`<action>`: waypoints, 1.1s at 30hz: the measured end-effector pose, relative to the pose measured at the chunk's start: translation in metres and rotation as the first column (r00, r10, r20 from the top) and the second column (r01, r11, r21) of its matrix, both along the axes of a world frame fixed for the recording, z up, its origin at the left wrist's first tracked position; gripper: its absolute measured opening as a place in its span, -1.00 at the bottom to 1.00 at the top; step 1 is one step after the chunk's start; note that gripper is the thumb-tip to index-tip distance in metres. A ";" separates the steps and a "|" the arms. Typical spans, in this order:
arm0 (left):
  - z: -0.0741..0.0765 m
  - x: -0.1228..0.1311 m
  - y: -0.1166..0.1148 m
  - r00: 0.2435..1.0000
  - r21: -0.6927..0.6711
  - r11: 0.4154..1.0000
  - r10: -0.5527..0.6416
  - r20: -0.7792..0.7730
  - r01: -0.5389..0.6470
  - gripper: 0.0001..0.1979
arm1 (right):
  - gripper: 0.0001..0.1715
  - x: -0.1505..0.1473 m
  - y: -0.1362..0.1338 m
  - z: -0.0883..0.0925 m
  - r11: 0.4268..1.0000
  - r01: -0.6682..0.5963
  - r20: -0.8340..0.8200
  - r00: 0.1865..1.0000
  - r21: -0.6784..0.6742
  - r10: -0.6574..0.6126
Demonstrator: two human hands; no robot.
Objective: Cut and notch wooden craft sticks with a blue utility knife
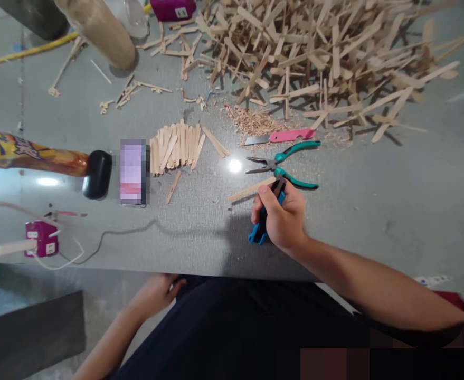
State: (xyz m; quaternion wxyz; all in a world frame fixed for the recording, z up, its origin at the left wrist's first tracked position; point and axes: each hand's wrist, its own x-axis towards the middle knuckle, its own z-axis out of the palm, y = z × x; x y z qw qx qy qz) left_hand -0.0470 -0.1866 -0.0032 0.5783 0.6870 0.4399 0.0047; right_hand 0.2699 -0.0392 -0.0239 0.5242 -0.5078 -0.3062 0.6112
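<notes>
Blue-handled tool (262, 220) in right grip (282, 214) — tan bottle (101, 37) beyond, contents unclear.

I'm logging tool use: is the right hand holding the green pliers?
No, the right hand grips a blue tool, while the green pliers lie on the table.

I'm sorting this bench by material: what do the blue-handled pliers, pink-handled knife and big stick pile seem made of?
Blue-handled pliers: smooth, evenly coloured grips, probably plastic or rubber; dark grey head, likely metal.
Pink-handled knife: uniformly pink handle, smooth, likely plastic; thin grey blade, apparently steel.
Big stick pile: pale tan, matte, seemingly uncoated wood.
</notes>
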 end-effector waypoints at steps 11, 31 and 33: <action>0.025 0.004 0.101 0.727 0.750 0.660 0.534 -0.431 -0.040 -0.61 | -0.38 -0.004 0.006 -0.007 0.996 0.069 0.022 0.997 0.049 -0.070; -0.016 0.004 0.134 0.814 0.681 0.731 0.427 -0.395 -0.053 -0.76 | -0.46 -0.012 0.028 -0.006 0.882 -0.193 0.368 0.929 0.429 0.024; -0.008 0.013 0.126 0.890 0.616 0.751 0.422 -0.170 -0.238 -0.75 | -0.49 -0.005 0.023 0.001 0.841 -0.224 0.432 0.902 0.493 -0.013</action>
